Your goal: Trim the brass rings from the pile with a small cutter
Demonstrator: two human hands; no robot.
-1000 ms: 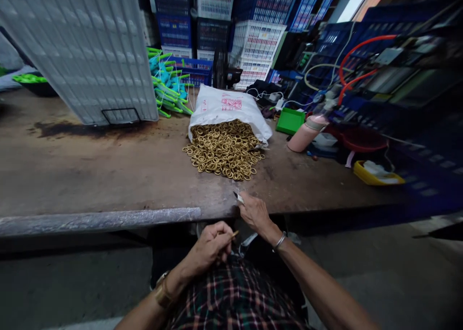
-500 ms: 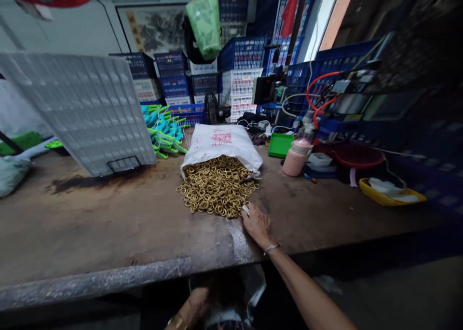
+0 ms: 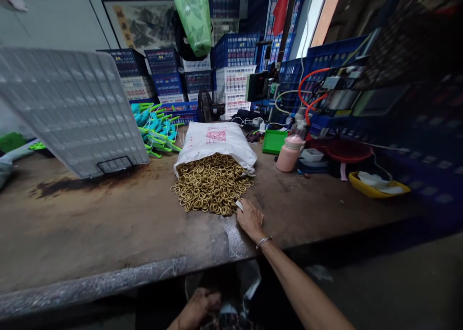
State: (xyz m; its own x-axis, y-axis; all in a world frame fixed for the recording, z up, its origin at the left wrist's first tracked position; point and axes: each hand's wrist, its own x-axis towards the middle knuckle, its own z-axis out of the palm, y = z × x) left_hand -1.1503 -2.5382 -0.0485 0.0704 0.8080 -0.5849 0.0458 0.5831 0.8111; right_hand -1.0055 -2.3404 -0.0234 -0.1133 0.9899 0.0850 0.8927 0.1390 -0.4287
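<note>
A heap of brass-coloured rings (image 3: 210, 185) spills from the mouth of a white sack (image 3: 211, 142) lying on the table. At the heap's near right edge, my right hand (image 3: 251, 219) rests on the tabletop with its fingers curled and a white wrap on one finger. Whether a ring is between those fingertips is hidden. My left hand (image 3: 200, 305) is below the table's front edge, fingers closed together. What it may hold is too dark to make out. Beside it hangs pale plastic-like material (image 3: 252, 281), apparently an open bag.
A grey plastic panel (image 3: 79, 113) leans at the left, with green and turquoise plastic pieces (image 3: 155, 127) behind it. Towards the right stand a pink bottle (image 3: 289, 154), a green tray (image 3: 274, 142) and a yellow tray (image 3: 376, 187). Stacked crates (image 3: 235, 79) line the back.
The whole view has shifted slightly, so the scene sits further left. My right hand stays at the heap's edge. My left hand has moved a little to the right under the table edge.
</note>
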